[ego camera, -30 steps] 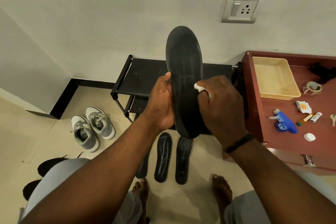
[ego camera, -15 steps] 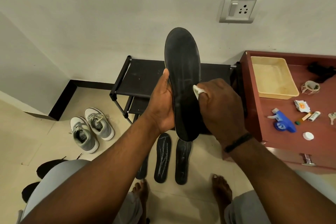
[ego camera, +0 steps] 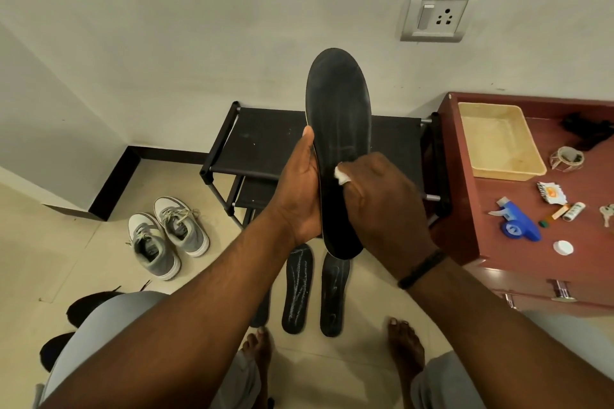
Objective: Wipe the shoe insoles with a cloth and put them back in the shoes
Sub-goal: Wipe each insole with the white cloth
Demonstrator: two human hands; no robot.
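I hold a black insole point(ego camera: 337, 109) upright in front of me. My left hand point(ego camera: 299, 189) grips its left edge near the middle. My right hand point(ego camera: 382, 199) pinches a small white cloth point(ego camera: 341, 174) and presses it on the insole's lower half. Two more black insoles point(ego camera: 298, 289) point(ego camera: 335, 295) lie side by side on the floor below, and a third point(ego camera: 260, 309) is mostly hidden under my left arm. A pair of grey and white sneakers point(ego camera: 167, 239) stands on the floor at the left. Black shoes point(ego camera: 83, 307) peek out behind my left knee.
A black shoe rack point(ego camera: 265, 139) stands against the wall behind the insole. A red-brown cabinet point(ego camera: 465, 209) at the right carries a beige tray point(ego camera: 498, 143), a blue spray nozzle point(ego camera: 518, 222), tape and small items. My bare feet point(ego camera: 405, 345) rest on the tiled floor.
My right hand with the cloth has slid a little down and left across the insole. The insole stays in my left hand's grip.
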